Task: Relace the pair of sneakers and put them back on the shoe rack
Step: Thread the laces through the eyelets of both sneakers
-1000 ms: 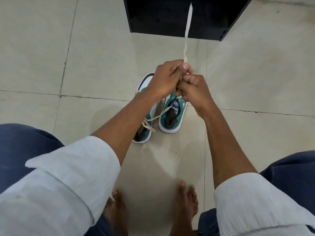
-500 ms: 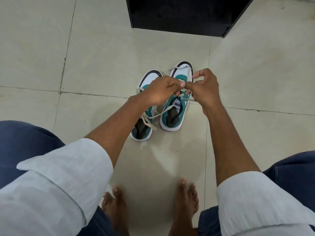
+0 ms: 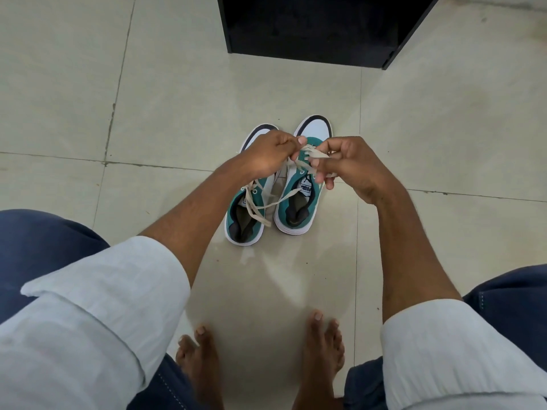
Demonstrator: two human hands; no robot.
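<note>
Two teal and white sneakers stand side by side on the floor, toes away from me. Over the toe half of the right sneaker (image 3: 299, 199), my left hand (image 3: 269, 155) and my right hand (image 3: 346, 164) both pinch its cream lace (image 3: 310, 153), bunched between the fingertips. One strand of that lace runs down across to the left sneaker (image 3: 245, 220), whose own lace ends lie loose over its opening. The left sneaker's toe is partly hidden by my left hand.
A black shoe rack (image 3: 319, 28) stands on the tiled floor beyond the sneakers. My bare feet (image 3: 322, 347) are planted close below the shoes, with my knees at both lower corners.
The lace was stretched high above the shoes a second ago. Both hands have since dropped to the right sneaker's toe, and the lace is now gathered between the fingers.
</note>
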